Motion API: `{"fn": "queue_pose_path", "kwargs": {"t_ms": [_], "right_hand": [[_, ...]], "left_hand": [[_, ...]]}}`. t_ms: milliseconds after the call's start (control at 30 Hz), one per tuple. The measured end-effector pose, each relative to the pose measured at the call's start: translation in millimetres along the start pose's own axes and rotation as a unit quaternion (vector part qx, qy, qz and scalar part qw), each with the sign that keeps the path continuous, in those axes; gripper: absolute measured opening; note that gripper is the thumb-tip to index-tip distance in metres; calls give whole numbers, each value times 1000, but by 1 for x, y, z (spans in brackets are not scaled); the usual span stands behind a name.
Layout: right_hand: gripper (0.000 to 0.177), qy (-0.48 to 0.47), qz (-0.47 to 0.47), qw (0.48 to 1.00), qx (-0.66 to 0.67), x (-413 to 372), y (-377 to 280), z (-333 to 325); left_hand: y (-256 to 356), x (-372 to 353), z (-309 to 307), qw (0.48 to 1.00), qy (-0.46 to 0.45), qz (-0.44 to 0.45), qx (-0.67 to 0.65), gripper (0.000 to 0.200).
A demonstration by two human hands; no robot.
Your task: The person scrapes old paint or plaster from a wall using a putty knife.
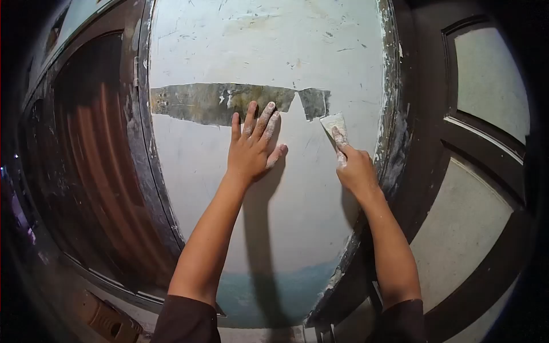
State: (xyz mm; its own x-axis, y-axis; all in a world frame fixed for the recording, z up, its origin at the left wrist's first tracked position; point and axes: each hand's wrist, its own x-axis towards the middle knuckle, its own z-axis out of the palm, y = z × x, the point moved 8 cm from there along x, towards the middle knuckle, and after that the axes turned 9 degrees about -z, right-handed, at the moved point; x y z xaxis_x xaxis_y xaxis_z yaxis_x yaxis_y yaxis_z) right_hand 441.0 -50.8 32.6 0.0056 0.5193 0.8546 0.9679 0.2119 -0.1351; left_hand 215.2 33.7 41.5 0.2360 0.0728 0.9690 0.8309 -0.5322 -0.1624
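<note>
Fingers (250,120) of my left hand (250,150) spread over the pale wall (303,211), tips above its dark strip (194,103). My right hand (355,167) grips a scraper (331,120) beside the strip's right end.

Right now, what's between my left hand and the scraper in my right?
In the head view, only wall lies between your left hand and the scraper: it's pale, with a white point jutting up into the dark patch.

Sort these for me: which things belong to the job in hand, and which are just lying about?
Part of the job, it seems:
wall
its dark strip
scraper, held in the right hand
left hand, spread at the wall

Just around:
door, right
brown object, lower left, too unclear to name
</note>
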Motion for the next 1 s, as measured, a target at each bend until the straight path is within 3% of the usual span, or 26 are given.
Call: {"fn": "queue_pose_path", "kwargs": {"t_ms": [100, 133, 267, 400, 433, 633, 733, 1000], "right_hand": [[36, -30, 32, 999, -1, 8, -1, 2], [35, -13, 9, 1000, -1, 14, -1, 3], [33, -21, -12, 1000, 5, 16, 4, 1], [31, -53, -27, 998, -25, 13, 7, 5], [30, -6, -41, 999, -18, 14, 3, 1], [29, -41, -29, 998, -36, 10, 9, 5], [28, -19, -73, 995, -63, 16, 2, 2], [29, -56, -53, 994, -81, 9, 12, 8]], "left_hand": [[1, 0, -1, 999, -45, -9, -22, 86], [0, 0, 2, 999, -46, 2, 7, 99], [-2, 0, 1, 996, -88, 11, -4, 117], [-1, 1, 3, 995, -96, 8, 19, 122], [-1, 0, 3, 995, -100, 6, 9, 123], [-1, 1, 5, 994, -105, 3, 7, 124], [1, 0, 4, 995, -104, -5, -4, 123], [-1, 1, 4, 994, -105, -5, -7, 122]]}}
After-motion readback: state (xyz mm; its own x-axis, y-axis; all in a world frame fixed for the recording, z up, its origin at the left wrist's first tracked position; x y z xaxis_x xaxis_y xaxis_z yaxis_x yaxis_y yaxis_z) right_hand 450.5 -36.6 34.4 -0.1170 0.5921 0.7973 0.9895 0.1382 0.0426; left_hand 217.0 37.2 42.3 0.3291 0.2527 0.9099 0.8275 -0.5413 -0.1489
